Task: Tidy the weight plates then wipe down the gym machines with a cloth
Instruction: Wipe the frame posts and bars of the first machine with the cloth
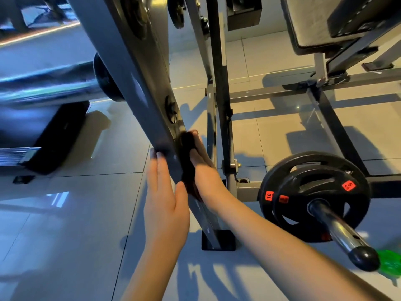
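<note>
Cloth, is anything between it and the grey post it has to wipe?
Nothing visible. The right hand presses the cloth straight onto the slanted grey post; the left hand rests on its other face.

Two bare arms reach in from the bottom of the view. The left arm comes from 6 o'clock and the right arm from 5 o'clock. The hands meet near the middle, both pointing up toward 11 o'clock.

The left hand [166, 198] is flat. Its fingers [160, 168] are straight and close together, and its thumb sticks out on the 3 o'clock side.

The right hand [206, 170] sits at 2 o'clock from the left one, a little higher up. Its fingers are straight too, and they press a dark cloth [187, 157]. Its thumb is hidden.
</note>
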The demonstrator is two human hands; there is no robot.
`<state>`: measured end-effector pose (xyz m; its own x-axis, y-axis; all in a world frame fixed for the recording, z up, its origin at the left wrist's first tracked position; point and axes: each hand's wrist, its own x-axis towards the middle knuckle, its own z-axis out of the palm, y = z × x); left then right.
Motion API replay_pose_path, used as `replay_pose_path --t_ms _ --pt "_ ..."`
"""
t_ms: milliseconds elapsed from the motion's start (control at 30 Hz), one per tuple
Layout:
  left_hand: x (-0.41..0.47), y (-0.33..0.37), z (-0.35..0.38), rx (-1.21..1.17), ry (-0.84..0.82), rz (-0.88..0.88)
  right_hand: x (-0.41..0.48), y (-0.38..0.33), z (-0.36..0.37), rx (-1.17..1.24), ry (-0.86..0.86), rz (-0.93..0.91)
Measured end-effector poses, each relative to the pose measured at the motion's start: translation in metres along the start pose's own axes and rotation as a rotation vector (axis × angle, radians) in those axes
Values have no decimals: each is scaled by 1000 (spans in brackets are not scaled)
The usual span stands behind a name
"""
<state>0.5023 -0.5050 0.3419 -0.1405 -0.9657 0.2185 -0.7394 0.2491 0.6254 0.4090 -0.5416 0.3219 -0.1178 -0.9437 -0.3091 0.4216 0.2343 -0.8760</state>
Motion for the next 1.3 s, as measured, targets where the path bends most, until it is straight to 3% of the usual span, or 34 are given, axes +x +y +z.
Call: replay_pose_path --t_ms 67,267,367,567,767,967,1133,1300 --pt "2 -1 -4 18 5 27 -4 -8 5 26 -23 -55" --pt "9 4 -17 132 70 155 -13 -18 -3 28 -31 159" --pt "16 8 -22 152 64 154 -8 -31 0 18 -71 64" --pt "18 15 -26 179 19 103 -20 -36 7 -15 33 174" --pt "20 14 -28 219 -5 85 -22 -46 11 -71 5 59" --pt "20 18 -35 210 -65 65 -34 -45 13 -49 73 153" --pt "21 17 -35 215 -52 63 -24 -42 13 -180 43 -116" --pt "19 19 -32 216 -51 49 -20 -37 2 -146 -19 41"
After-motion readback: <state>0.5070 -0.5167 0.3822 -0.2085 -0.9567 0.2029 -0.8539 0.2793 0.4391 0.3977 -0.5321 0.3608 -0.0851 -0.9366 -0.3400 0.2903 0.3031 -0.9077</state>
